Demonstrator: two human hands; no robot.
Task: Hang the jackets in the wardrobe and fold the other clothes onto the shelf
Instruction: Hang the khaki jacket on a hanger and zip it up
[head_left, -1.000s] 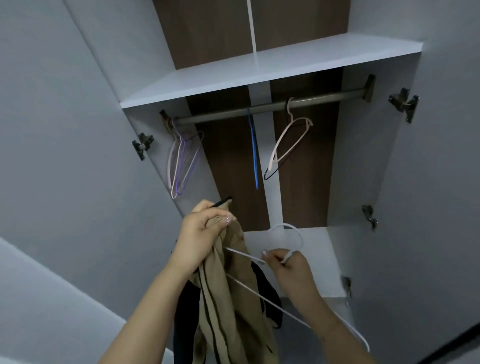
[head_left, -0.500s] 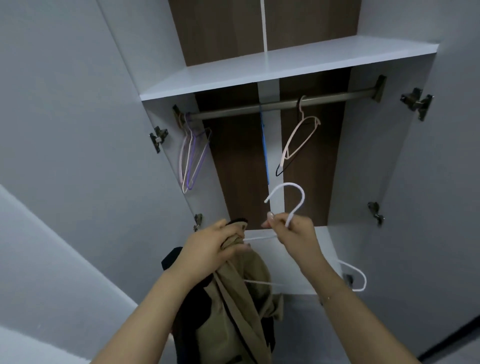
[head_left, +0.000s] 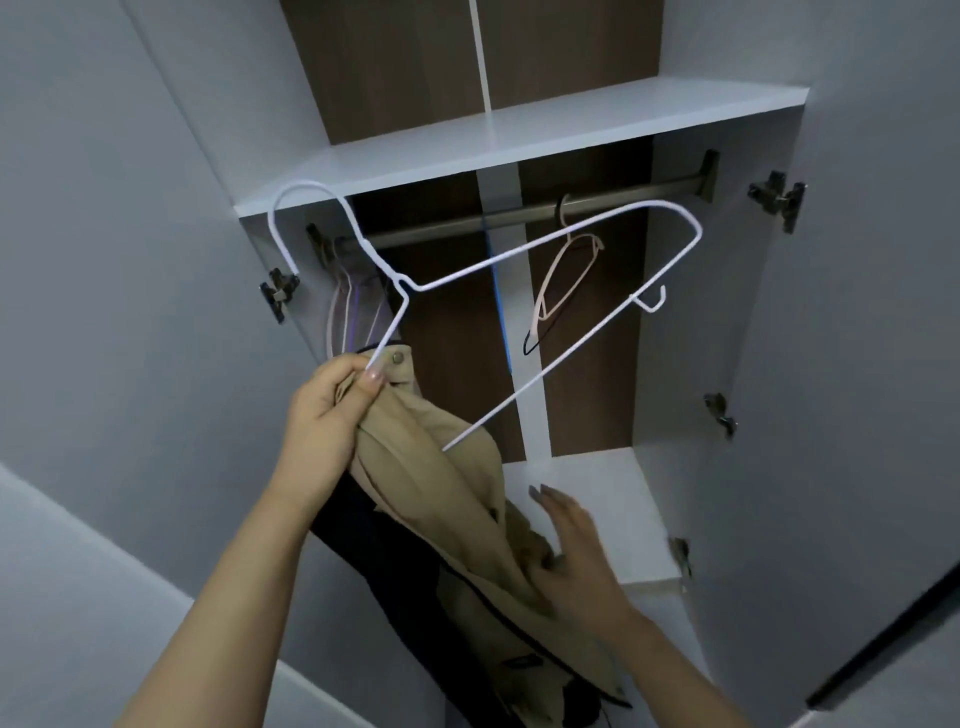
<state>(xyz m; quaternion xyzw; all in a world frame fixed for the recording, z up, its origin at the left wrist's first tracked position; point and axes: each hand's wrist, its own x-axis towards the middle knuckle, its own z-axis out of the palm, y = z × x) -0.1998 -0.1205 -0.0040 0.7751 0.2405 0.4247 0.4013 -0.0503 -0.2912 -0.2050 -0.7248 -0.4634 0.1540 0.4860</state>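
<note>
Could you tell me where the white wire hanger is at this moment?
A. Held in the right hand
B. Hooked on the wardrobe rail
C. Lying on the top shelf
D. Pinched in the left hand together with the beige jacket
D: the left hand pinches the white wire hanger against the beige jacket, its hook off the rail, while the right hand touches only the jacket lower down.

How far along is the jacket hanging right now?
Done: nothing; the rail carries only bare hangers and the shelf looks bare. In hand: left hand grips the beige jacket and white hanger; right hand touches the jacket. Left: hanging, folding.
</note>
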